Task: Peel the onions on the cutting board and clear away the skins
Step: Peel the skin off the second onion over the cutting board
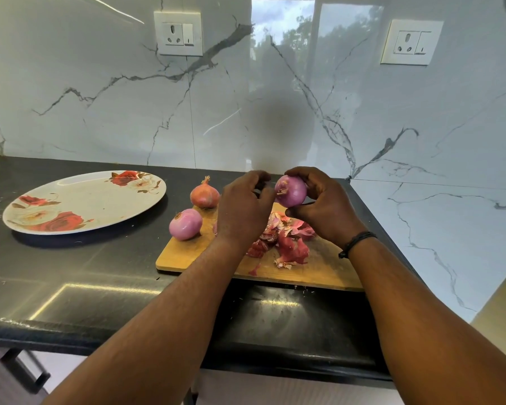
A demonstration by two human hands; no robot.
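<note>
A: Where is the onion being worked on?

B: Up in the air above the far part of the board [319, 267]. The right hand [324, 206] grips the held onion [291, 190], fingers curled over its top and far side, thumb under it. It is shiny purple, mostly bare, with a scrap of pale skin at its left end.

A: And the left hand?

B: The left hand [243, 206] is just beside that onion, fingers curled in toward its left end. Its back faces the camera, so I cannot tell whether the fingertips pinch the scrap or only come near it.

A: How many onions in all?

B: 3. A peeled onion [185, 224] sits on the board's left corner. An unpeeled onion [204, 194], brown-orange with its dry tip up, stands at the board's far left edge, just behind the peeled one.

A: The skins?

B: The skins [287, 241] lie in a loose reddish heap in the middle of the board, under the hands, with 1 small strip nearer the front edge.

A: Anything else?

B: A plate [100, 182] with red roses lies on the dark counter [70, 273], well left of the board. The right wrist wears a black band [355, 243]. 2 sockets are on the marble wall.
</note>
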